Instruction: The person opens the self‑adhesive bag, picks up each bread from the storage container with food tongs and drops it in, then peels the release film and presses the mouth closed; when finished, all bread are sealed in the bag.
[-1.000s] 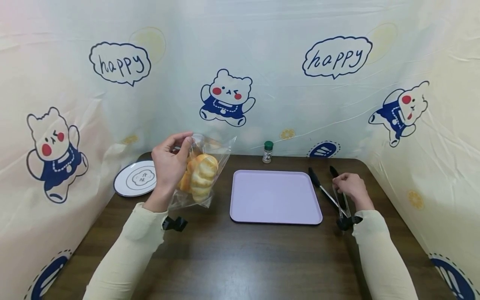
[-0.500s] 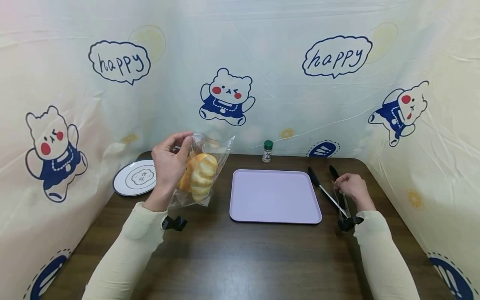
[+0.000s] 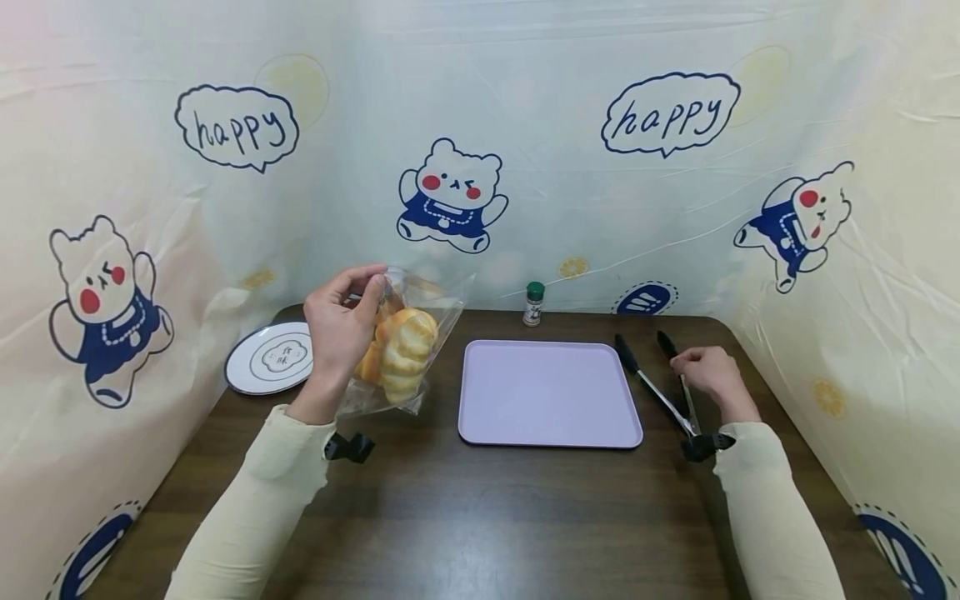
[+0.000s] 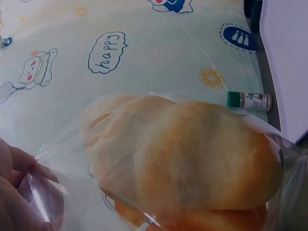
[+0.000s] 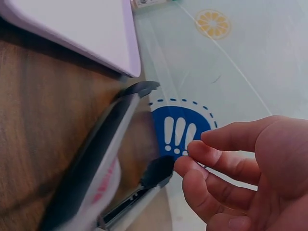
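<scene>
My left hand (image 3: pixel 341 325) pinches the top of a clear plastic bag (image 3: pixel 450 312) between thumb and fingers. Inside the bag are bread rolls (image 3: pixel 408 354), which fill much of the left wrist view as pale and golden rolls (image 4: pixel 211 154). At the right side of the table lies a pair of tongs (image 3: pixel 656 392) with black tips and spread arms. Over its right arm hovers my right hand (image 3: pixel 708 375). In the right wrist view the loosely curled fingers (image 5: pixel 197 149) appear just beside one black tip of the tongs, with nothing seen between them.
A lilac tray (image 3: pixel 551 396) lies in the middle of the brown table (image 3: pixel 487 525). Behind it stands a small green-capped shaker bottle (image 3: pixel 533 304). A white plate (image 3: pixel 262 358) with a dark rim sits at the back left, partly behind my left hand. A printed cloth (image 3: pixel 562 200) surrounds the table.
My right hand has shifted slightly to the right, off the tongs, and more of the tongs' arms shows. The left hand and the bag stay almost where they were.
</scene>
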`<state>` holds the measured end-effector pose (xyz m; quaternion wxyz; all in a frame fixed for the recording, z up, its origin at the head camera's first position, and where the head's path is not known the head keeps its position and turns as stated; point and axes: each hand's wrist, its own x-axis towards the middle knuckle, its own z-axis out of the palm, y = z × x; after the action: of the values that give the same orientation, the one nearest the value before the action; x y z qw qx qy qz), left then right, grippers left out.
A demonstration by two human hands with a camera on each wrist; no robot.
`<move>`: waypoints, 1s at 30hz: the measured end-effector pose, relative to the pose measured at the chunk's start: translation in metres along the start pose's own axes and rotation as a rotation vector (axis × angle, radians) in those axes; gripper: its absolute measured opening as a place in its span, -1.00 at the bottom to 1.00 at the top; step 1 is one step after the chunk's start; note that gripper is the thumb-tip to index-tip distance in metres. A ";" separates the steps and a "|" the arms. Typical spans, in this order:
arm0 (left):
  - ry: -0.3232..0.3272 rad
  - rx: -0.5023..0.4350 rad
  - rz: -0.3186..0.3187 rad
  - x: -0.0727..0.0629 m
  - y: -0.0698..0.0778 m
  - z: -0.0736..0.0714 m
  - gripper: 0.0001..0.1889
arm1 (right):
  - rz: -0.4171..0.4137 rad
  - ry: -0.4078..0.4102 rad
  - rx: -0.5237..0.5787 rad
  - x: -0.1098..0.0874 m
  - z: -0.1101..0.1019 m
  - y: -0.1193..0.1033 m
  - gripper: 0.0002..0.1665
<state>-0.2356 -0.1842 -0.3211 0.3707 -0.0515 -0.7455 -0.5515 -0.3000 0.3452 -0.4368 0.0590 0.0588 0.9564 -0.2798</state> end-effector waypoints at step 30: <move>-0.014 -0.020 0.008 -0.002 0.000 0.002 -0.79 | -0.188 0.080 0.088 -0.038 -0.025 -0.066 -0.46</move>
<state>-0.2352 -0.1813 -0.3225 0.3672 -0.0620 -0.7422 -0.5572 -0.2737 0.3011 -0.3753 -0.0084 -0.0175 0.9461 -0.3234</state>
